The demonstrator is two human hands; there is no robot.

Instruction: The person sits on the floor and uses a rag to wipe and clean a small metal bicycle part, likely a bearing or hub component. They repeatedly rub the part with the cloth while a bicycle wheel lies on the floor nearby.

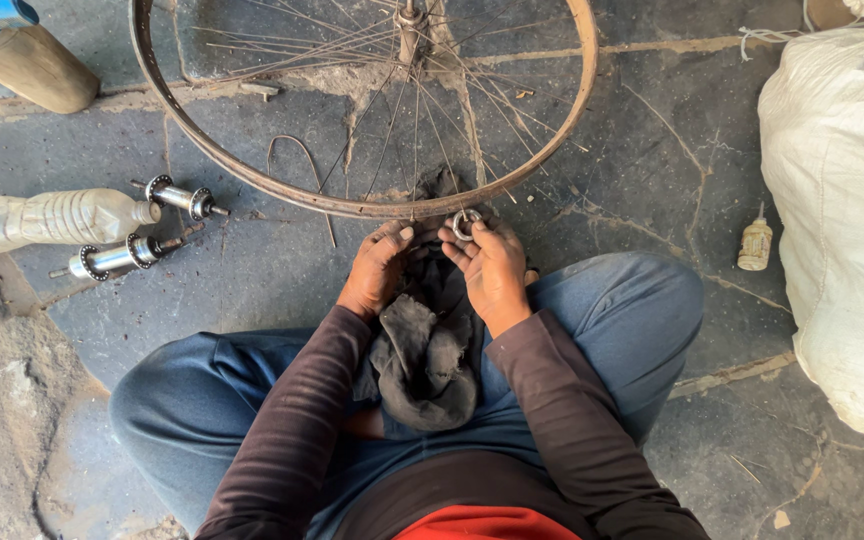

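I sit cross-legged on a stone floor with a rusty spoked bicycle rim [252,165] lying just beyond my knees. My right hand [493,268] pinches a small round metal ring part [465,224] close to the rim's near edge. My left hand [377,268] rests beside it, fingers curled on a dirty black rag [424,350] that drapes over my lap. The wheel's hub [410,22] sits at the top of the view, with several loose and bent spokes running from it.
Two metal wheel hubs [177,195] [117,258] lie on the left beside a clear plastic bottle [47,217]. A small oil bottle [754,243] stands at the right next to a large white sack [842,220]. A wooden block lies at the top left.
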